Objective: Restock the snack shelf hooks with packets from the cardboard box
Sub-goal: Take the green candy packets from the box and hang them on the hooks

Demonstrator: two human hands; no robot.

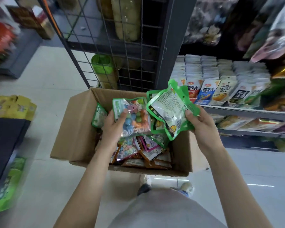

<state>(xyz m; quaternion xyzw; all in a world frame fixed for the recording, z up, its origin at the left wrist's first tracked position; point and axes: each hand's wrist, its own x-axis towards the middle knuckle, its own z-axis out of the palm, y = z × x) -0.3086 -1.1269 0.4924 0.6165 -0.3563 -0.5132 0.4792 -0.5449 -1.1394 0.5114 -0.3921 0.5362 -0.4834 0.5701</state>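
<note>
At the left edge of the frame lie blurred yellow cartons [11, 106] and a green bag [8, 183] on the floor, no part of the work in hand. In the centre, the open cardboard box [76, 129] sits on the pale floor, and loose packets [143, 150] still fill its bottom. The left hand [113, 129] is over the box at centre frame, its grip clamped on a clear packet of coloured sweets [133, 116] with a green edge, thumb on the front and fingers behind. Just right of it the right hand [199, 125] holds a green-bordered packet [169, 109], back label facing up, its grip pinched on the right edge; at least one more green packet seems tucked beneath, though how many I cannot tell. Behind the box stands a dark wire-grid rack [122, 46], and at the right of the frame a shelf [247, 111] carries rows of small snack packs [220, 86], with hanging bags [273, 27] blurred at upper right. The step appears to be picking and sorting packets out of the box. The next move likely calls for lifting them toward the hanging display, finding a hook for each kind and threading it through the packet's hole; no hook shows clearly here.
</note>
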